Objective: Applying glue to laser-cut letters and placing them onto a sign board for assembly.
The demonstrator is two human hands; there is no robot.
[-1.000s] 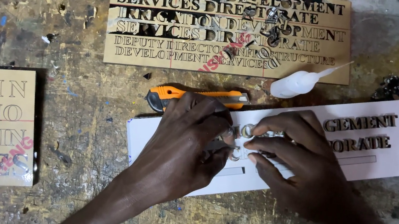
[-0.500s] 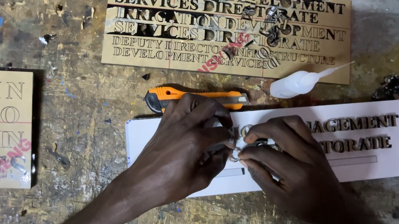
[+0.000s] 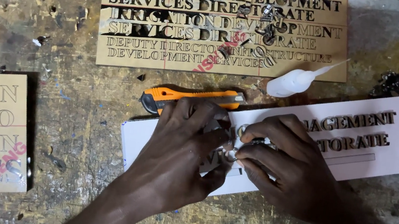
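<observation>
From the head camera, the left hand [image 3: 182, 155] and right hand [image 3: 285, 169] met over a white sign plate [image 3: 385, 148] lying near on the scarred desk [image 3: 62, 86], their fingers pinched together on a small metal letter [image 3: 231, 154] (mostly hidden). An orange utility knife [image 3: 191, 97] lay just beyond, a white glue bottle [image 3: 293, 81] farther right, beside a gold cut-out letter sheet [image 3: 176, 49].

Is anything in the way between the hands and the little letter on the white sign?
Nothing visible. The left hand and right hand already touch the small letter on the white sign.
</observation>
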